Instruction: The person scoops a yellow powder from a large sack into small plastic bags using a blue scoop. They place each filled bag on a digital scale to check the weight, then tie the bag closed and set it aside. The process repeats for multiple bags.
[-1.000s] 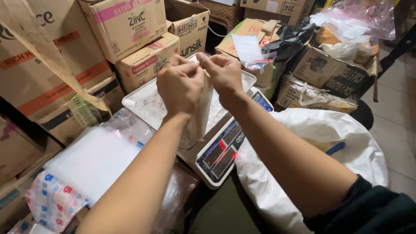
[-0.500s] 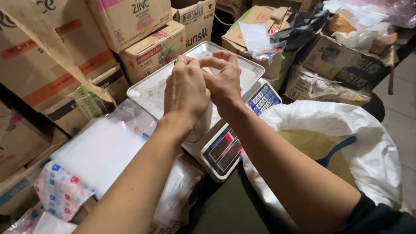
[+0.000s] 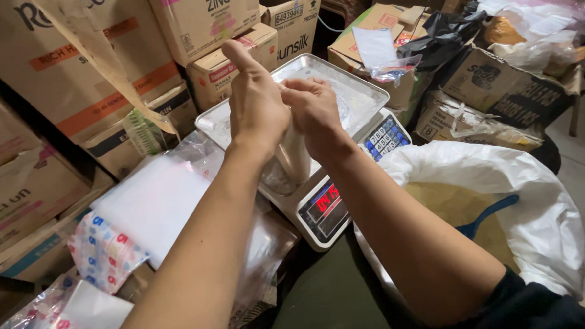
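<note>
My left hand (image 3: 255, 103) and right hand (image 3: 314, 111) press together, pinching the top of a clear bag (image 3: 291, 163) that hangs between them above the scale (image 3: 319, 183). The scale's steel tray (image 3: 362, 95) sits among stacked cardboard boxes (image 3: 200, 17) in a cramped storeroom. Since a moment ago my left thumb has lifted upright and the view has dipped closer. Right of the scale, an open white sack (image 3: 504, 195) holds yellowish grain and a blue scoop (image 3: 489, 215).

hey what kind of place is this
Probably a shop storeroom or packing corner: stacked cardboard boxes, a digital weighing scale, and an open white sack of loose goods beside it.
</note>
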